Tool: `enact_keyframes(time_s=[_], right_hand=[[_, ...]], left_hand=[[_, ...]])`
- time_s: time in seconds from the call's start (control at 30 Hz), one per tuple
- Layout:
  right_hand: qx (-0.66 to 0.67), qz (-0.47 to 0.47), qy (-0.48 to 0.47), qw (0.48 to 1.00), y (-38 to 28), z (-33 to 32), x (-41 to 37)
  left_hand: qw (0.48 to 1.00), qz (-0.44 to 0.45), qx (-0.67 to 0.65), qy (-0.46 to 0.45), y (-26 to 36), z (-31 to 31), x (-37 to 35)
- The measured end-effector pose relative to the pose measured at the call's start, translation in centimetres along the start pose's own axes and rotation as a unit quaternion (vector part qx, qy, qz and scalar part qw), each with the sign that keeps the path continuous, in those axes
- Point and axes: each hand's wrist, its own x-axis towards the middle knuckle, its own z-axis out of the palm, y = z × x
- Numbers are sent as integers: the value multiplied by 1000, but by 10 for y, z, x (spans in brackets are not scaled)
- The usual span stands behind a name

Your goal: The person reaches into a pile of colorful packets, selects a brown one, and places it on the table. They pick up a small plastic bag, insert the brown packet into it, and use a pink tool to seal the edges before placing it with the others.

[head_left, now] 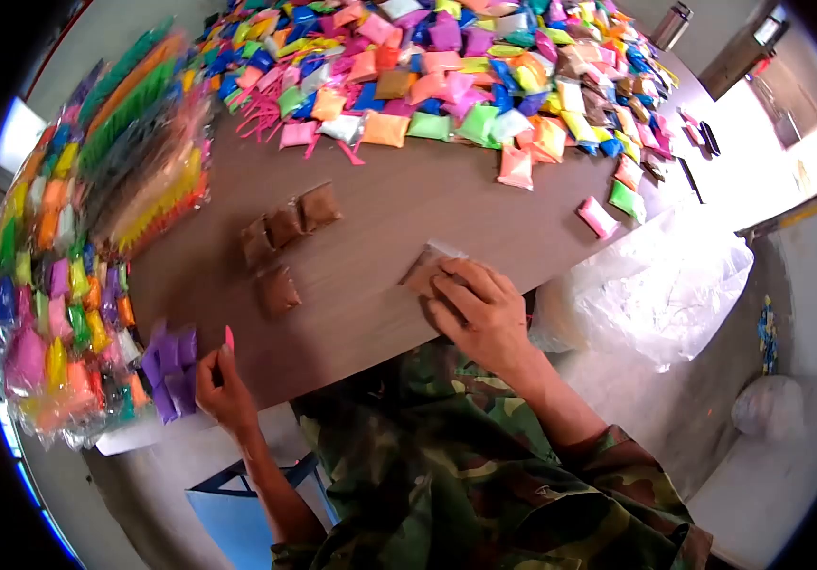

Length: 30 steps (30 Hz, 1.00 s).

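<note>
My left hand [225, 388] is closed in a pinch at the table's front left, with a thin pink strip [229, 338] sticking up from its fingers. Just left of it lies a block of purple packets [173, 366]. My right hand [479, 309] has its fingers curled over a small clear packet with brown contents [423, 269] near the front edge; part of that packet is hidden under the fingers. Between the hands, farther back, sit several brown packets [285, 226] in a bent row, with another brown packet [278, 290] in front.
A big heap of colourful packets [437, 85] covers the table's [370, 180] far side. Bagged stacks of coloured packets [133, 142] line the left. A pink packet [598, 218] lies at the right. Clear plastic bags [660, 285] hang by the right edge; a blue chair [237, 522] stands below.
</note>
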Motion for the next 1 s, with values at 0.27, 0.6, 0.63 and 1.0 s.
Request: enact_keyframes(time_s=[0.27, 0.6, 0.63, 1.0], right_hand=[[24, -52, 3, 998, 6, 6, 5], [123, -2, 5, 992, -43, 40, 32], [124, -5, 2, 992, -49, 46, 35], [168, -129, 11, 977, -107, 117, 72]], left_hand=[[997, 2, 57, 50, -28, -8, 4], [999, 8, 11, 44, -17, -10, 2], [999, 1, 9, 37, -16, -10, 2], [998, 36, -13, 46, -17, -9, 2]])
